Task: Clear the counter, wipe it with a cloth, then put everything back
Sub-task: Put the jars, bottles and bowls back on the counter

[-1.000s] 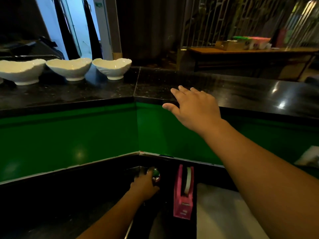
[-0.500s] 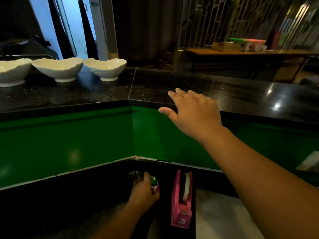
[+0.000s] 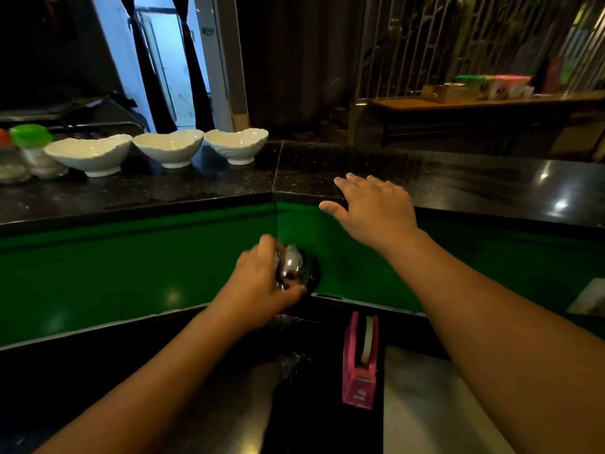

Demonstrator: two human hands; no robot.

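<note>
Lifted off the lower shelf, left hand [image 3: 262,286] grips shiny domed bell [image 3: 294,267]; right hand [image 3: 376,208] spread flat.

Upper bench [image 3: 425,172] in black speckled stone runs across the frame and bends at a seam near twelve o'clock, with a green panel dropping below its front edge. Out at ten o'clock, three white bowls [image 3: 168,147] stand in a row on it, close together — and at nine o'clock, just beside the leftmost bowl, a green-lidded jar [image 3: 32,149] and another with a red lid, cut by the frame edge. Right stretch of the top shows only glints of light. Lower bench [image 3: 229,404], dark and glossy, sits near the camera — a pink tape dispenser [image 3: 359,362] stands upright on it at five o'clock, beside a pale sheet [image 3: 432,407].
</note>
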